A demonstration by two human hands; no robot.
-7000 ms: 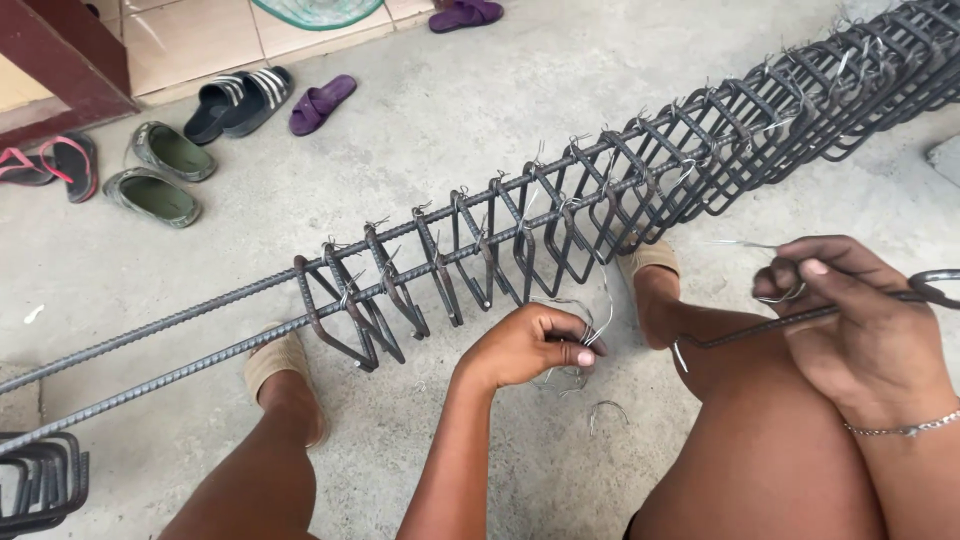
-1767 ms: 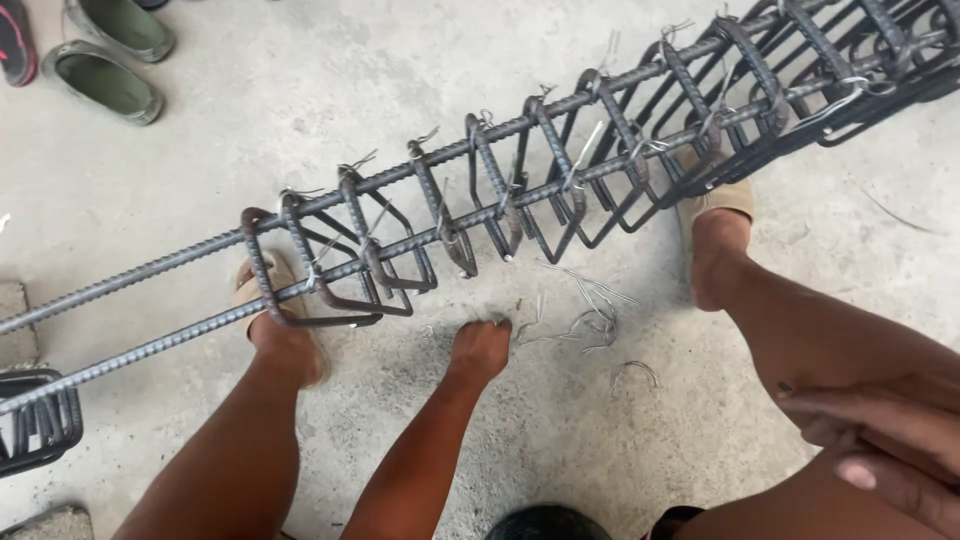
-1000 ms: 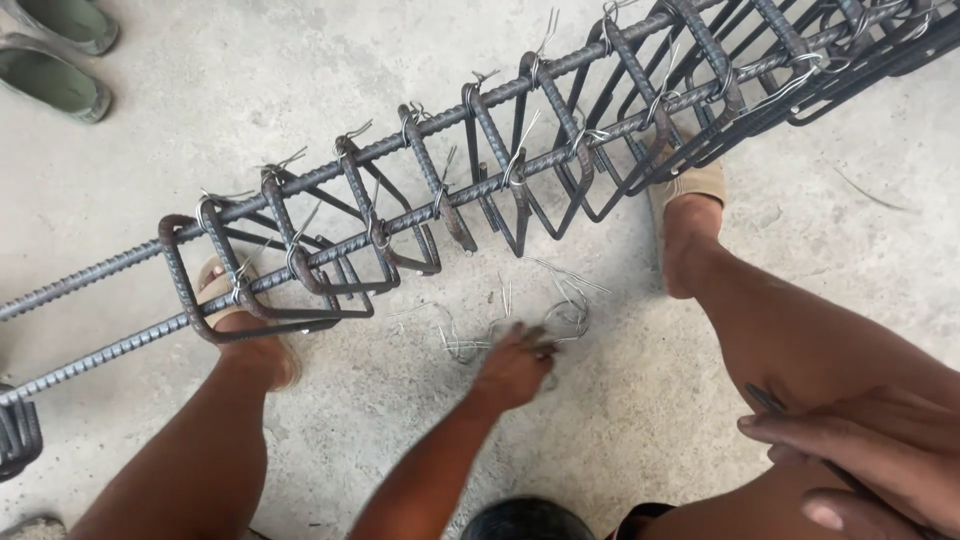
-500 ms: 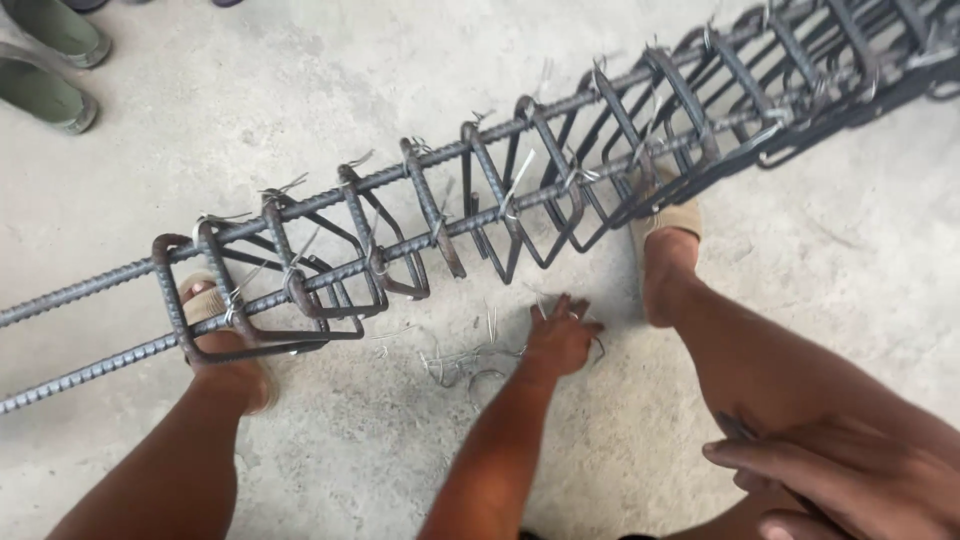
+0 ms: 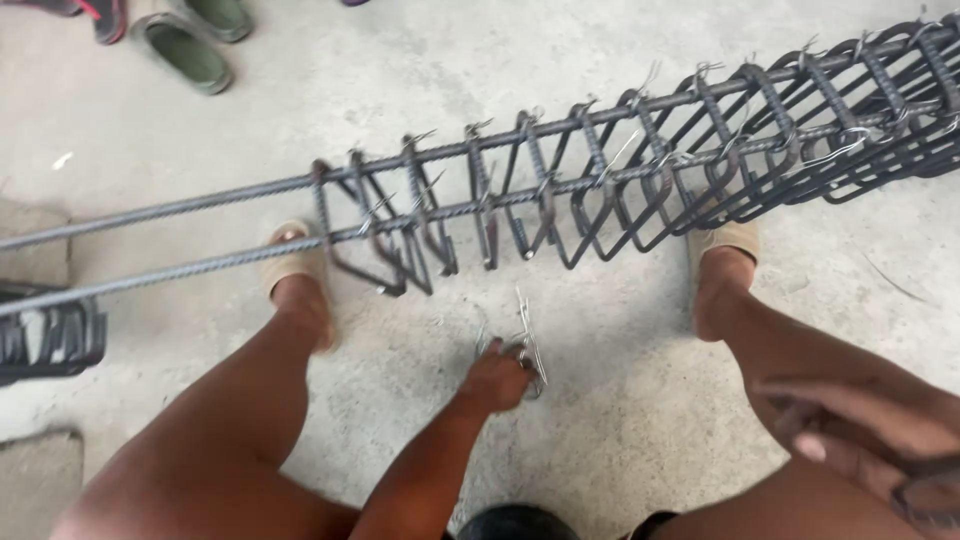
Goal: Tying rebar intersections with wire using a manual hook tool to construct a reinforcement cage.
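Left hand down on the concrete floor, fingers closed around a small bundle of thin tie wires. The wires lie between the person's two feet, just below the rebar cage. Bundle's long axis runs roughly away from the person, loose ends pointing up toward the cage.

Right hand rests on the right thigh at the lower right edge of view, blurred. Fingers curled over a dark metal tool that is only partly visible; grip looks closed on it, though the tool's shape cannot be made out.

Cage: two long ribbed bars with square stirrups tied on by wire twists. Long axis runs from left edge, slightly lower, up to the top right corner. Stirrups begin above the left foot and crowd closer toward the right. Left of that, the bars are bare.

Left foot in a tan sandal sits under the first stirrups; right foot in a matching sandal under the denser part.

Stack of loose stirrups at the left edge, well apart from the hand. Green shoes at top left, a red and dark one beside them. No packages, labels or signs seen.

Open floor: between the knees, around the wires, and to the right beyond the right foot.
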